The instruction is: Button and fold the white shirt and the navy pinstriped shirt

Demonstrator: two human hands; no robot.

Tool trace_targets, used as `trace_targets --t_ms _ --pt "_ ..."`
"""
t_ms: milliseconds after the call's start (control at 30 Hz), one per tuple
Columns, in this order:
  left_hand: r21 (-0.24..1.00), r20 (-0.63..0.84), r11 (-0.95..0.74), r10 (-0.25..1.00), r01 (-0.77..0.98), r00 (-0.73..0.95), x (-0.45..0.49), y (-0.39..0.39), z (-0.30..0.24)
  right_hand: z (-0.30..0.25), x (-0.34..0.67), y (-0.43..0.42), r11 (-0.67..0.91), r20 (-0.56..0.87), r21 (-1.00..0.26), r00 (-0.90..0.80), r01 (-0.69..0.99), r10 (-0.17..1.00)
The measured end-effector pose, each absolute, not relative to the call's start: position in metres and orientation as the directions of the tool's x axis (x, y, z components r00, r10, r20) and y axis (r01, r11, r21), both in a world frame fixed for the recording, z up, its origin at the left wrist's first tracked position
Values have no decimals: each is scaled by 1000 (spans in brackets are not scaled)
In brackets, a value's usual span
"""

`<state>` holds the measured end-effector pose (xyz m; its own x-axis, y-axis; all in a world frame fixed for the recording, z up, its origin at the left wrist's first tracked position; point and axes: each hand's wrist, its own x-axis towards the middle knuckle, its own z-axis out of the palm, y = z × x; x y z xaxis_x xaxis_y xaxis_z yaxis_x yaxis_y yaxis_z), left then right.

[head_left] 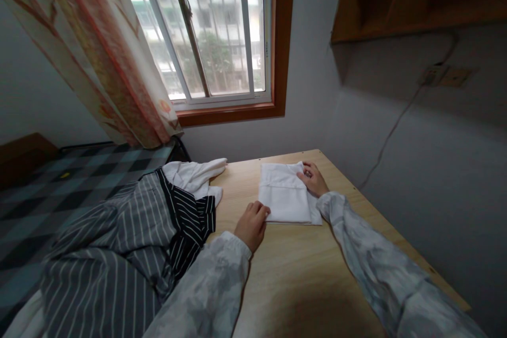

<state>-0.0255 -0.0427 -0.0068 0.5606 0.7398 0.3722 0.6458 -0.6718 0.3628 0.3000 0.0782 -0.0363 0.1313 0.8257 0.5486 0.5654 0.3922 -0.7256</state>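
A folded white garment [284, 198] lies flat on a wooden table [301, 259], with a seam or fold line across its upper part and a second layer showing past its right side. The fingers of my left hand [252, 224] are closed at its near left corner. At the far right edge, my right hand [314, 179] has its fingers curled on the cloth, thumb and fingers bent together. Both my sleeves are grey-white and patterned.
Grey and black striped clothing [130, 232] is heaped at the table's left, beside a crumpled white garment [196, 174]. A checked bed [91, 169] stands left. Behind are a curtain [130, 63] and window [222, 37]. A wooden shelf [396, 5] and a cable [390, 134] are at the right wall.
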Motion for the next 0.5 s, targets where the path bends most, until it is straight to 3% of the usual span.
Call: trace_targets --t_ms 133,233,400,500 --pt "290 349 -673 736 680 580 -27 -42 -6 -32 300 70 450 654 -580 60 679 754" --pt "252 372 -632 762 733 530 -37 -34 -2 -30 301 66 457 638 -538 -13 708 770" --pt "213 471 -370 850 904 236 -67 -12 8 -30 301 64 410 605 -532 -5 741 796" --pt "284 446 -200 893 938 56 -76 -9 11 -30 300 61 363 575 -589 59 722 816"
